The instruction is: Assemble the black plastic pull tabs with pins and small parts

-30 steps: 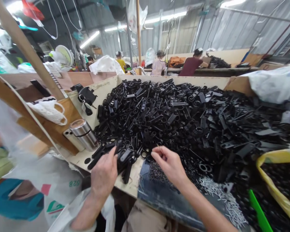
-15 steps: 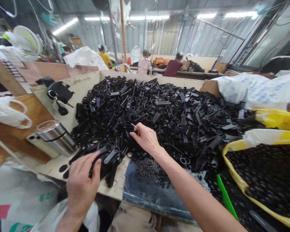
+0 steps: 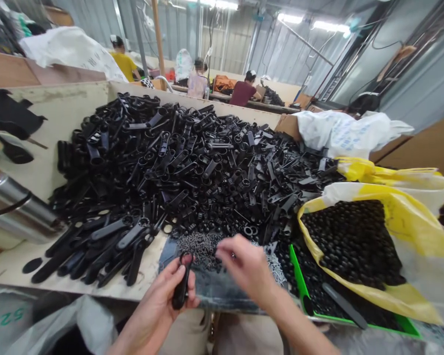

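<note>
My left hand (image 3: 159, 301) holds a long black plastic part (image 3: 181, 286) upright in its fingers, near the front edge of the bench. My right hand (image 3: 244, 261) hovers just to its right, fingertips pinched on what looks like a small metal pin. Below the fingers lie a patch of tiny dark coils (image 3: 200, 249) on a denim cloth (image 3: 170, 256) and a scatter of short metal pins (image 3: 274, 271). Behind both hands rises a large heap of black plastic parts (image 3: 177, 162). A neat group of similar long parts (image 3: 96, 246) lies at the heap's front left.
To the right, a green tray (image 3: 299, 276) and a yellow-and-white sack (image 3: 355, 296) hold black beads. A steel flask (image 3: 18, 209) stands at the left. A white sack (image 3: 340, 133) lies behind the heap. Co-workers (image 3: 244, 93) sit at a far bench.
The view has swung right, bringing the sack and tray into sight. My left hand now holds one part upright, away from the group, and my right hand has drawn back from the heap.
</note>
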{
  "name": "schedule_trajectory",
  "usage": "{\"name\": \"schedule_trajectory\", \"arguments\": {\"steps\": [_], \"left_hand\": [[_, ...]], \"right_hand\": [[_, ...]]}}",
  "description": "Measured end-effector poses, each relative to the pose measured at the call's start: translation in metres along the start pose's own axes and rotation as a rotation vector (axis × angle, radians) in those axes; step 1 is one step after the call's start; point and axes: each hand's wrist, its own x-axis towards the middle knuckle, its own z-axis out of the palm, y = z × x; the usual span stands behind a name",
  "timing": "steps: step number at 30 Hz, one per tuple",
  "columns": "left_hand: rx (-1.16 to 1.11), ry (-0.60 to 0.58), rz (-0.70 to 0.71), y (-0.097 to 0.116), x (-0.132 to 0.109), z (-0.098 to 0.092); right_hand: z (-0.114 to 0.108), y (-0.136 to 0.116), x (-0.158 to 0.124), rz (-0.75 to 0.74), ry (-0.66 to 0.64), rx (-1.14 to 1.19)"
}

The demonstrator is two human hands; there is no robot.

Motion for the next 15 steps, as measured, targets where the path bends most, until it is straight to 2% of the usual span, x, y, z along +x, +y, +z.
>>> {"name": "schedule_trajectory", "arguments": {"steps": [2,5,8,12,15], "left_hand": [[0.069,-0.045,0.019,-0.003,-0.001,0.002],[0.122,-0.085,0.058,-0.008,-0.003,0.006],[0.140,-0.088,0.074,-0.010,-0.003,0.009],[0.166,-0.083,0.009,-0.009,-0.006,0.014],[0.187,-0.097,-0.037,-0.012,-0.009,0.022]], "right_hand": [[0.001,0.027,0.018,0.153,0.005,-0.100],[0.011,0.049,0.036,0.206,-0.033,-0.136],[0.017,0.051,0.037,0.217,-0.054,-0.104],[0.005,0.047,0.022,0.224,-0.021,0.006],[-0.004,0.039,0.002,0.222,0.015,0.321]]}}
